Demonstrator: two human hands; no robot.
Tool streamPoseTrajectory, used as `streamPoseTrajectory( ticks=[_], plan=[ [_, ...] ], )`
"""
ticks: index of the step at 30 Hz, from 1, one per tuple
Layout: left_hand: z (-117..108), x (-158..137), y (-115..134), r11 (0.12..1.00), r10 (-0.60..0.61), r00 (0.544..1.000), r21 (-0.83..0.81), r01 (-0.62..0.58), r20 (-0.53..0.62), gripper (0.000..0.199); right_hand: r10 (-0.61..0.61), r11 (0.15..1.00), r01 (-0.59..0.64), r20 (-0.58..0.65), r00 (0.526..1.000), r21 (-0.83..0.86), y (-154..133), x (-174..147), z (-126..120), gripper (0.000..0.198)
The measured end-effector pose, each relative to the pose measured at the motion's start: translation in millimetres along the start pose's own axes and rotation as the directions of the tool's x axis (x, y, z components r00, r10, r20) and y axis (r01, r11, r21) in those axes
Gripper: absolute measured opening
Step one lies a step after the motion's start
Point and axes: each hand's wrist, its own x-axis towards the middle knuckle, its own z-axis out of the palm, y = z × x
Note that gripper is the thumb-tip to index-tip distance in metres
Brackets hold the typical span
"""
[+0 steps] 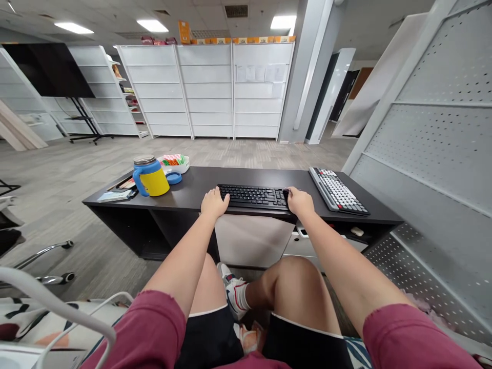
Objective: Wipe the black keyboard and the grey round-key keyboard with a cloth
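A black keyboard (pixel 253 195) lies along the front of the dark low table (pixel 238 176). My left hand (pixel 214 203) grips its left end, thumb on top and fingers curled at the far side. At the right end, my right hand (pixel 301 202) is closed round the keyboard's edge; its fingertips are partly hidden. To the right of that hand rests a second keyboard (pixel 338 189), grey with white, dark and a few red keys, set at a slant.
On the table's left stand a yellow-and-blue mug (pixel 151 177), a blue ring-shaped lid (pixel 173 178) and a white tray (pixel 181 166) of colourful packets. A white drawer (pixel 303 246) and a small white object (pixel 357 231) sit below. A perforated panel (pixel 442 113) rises at right.
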Motion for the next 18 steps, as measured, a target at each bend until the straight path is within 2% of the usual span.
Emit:
streamPoseTrajectory(
  ticks=[9,18],
  plan=[
    [0,-1,5,0.999,-0.033,0.998,0.035,0.035,-0.060,0.076,-0.029,1.000,0.029,-0.008,1.000,0.011,6,23,9,0.045],
    [-1,2,7,0.998,-0.050,0.997,0.041,0.052,-0.052,0.076,-0.049,0.998,0.049,-0.019,0.999,0.031,12,21,9,0.045]
  ],
)
